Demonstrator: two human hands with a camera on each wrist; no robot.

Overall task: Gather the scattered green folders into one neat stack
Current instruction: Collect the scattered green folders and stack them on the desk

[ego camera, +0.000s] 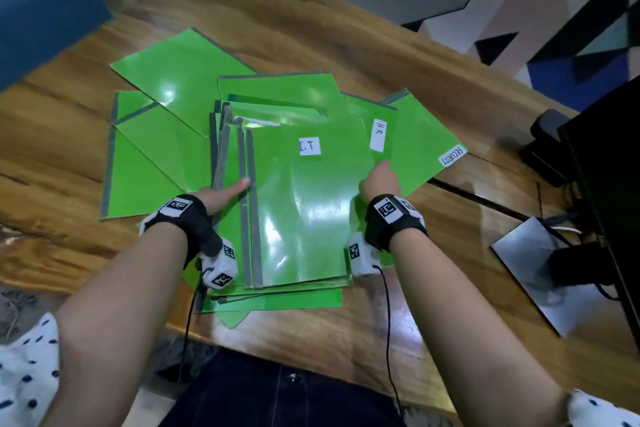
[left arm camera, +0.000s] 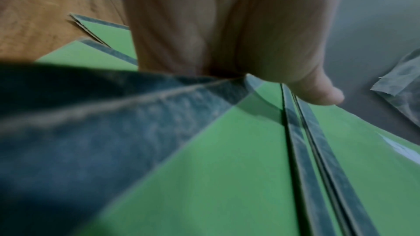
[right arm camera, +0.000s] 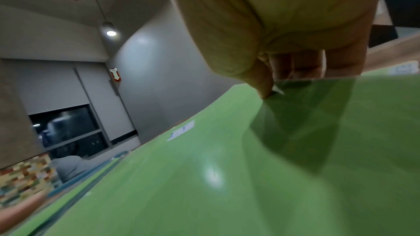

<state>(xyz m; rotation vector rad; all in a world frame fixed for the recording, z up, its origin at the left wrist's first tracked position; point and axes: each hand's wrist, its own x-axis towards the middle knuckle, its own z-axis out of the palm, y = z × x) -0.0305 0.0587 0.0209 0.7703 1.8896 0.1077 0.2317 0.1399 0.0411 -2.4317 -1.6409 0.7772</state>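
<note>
Your left hand (ego camera: 221, 196) and right hand (ego camera: 379, 184) pinched the I.T folder (ego camera: 304, 204) by its side edges; loose folders (ego camera: 149, 163) lay fanned left of centre, nearer your left.

1. The I.T folder (ego camera: 304, 204) sits on top of the pile, mid tabletop (ego camera: 363, 38).
2. The HR folder (ego camera: 377, 125) pokes out right beneath it, the SECURITY folder (ego camera: 426, 146) further right.
3. More folders (ego camera: 149, 156) fan out left and behind.
4. The monitor stand (ego camera: 540, 274) is off to the right.
</note>
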